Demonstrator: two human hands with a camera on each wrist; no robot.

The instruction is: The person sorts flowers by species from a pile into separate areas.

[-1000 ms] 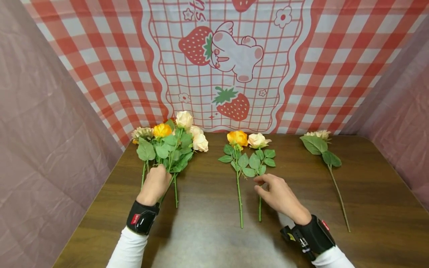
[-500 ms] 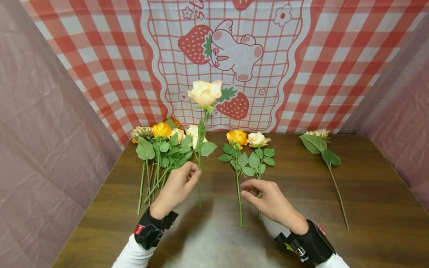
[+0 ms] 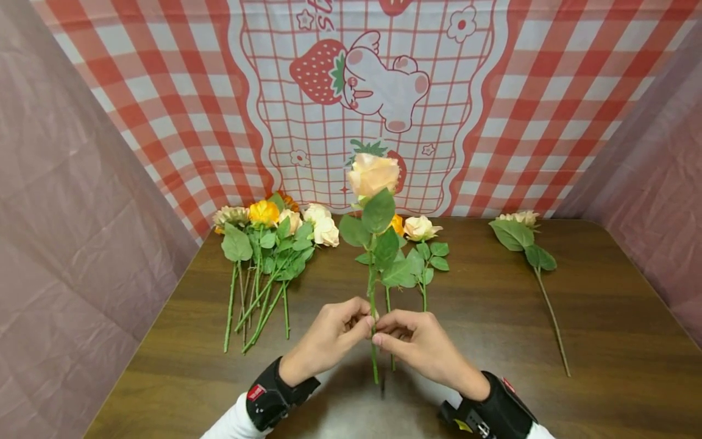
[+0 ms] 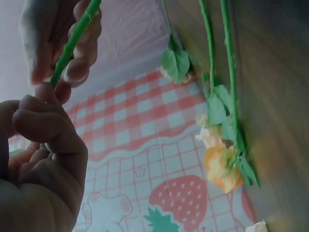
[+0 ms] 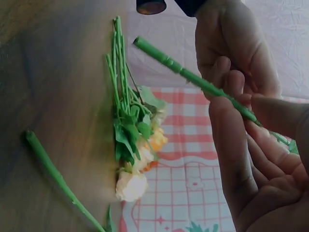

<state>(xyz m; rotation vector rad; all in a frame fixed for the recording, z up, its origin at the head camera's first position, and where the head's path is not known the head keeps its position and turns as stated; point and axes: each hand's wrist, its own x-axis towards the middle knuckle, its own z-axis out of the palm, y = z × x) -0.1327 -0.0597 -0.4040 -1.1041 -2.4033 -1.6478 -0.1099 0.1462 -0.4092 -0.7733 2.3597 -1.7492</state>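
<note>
A peach artificial rose (image 3: 375, 175) stands nearly upright above the table, its leafy green stem pointing down. My left hand (image 3: 331, 335) pinches the lower stem between thumb and fingers. From the other side my right hand (image 3: 428, 347) meets the same stem, thumb and index finger around it. In the right wrist view the cut end of the stem (image 5: 159, 57) sticks out past both hands. The left wrist view shows the stem (image 4: 77, 38) running between the right hand's fingers. An orange rose (image 3: 397, 225) lies partly hidden behind the held rose's leaves.
A pile of cream and orange flowers (image 3: 274, 244) lies at the left. Right of centre is another cream rose (image 3: 421, 228). A single pale flower (image 3: 518, 228) with a long stem lies far right. A checked strawberry cloth (image 3: 351, 103) hangs behind the wooden table (image 3: 603, 329).
My left hand has lifted the peach rose from the left pile and carried it right to the middle. My right hand has moved left and now meets its stem.
</note>
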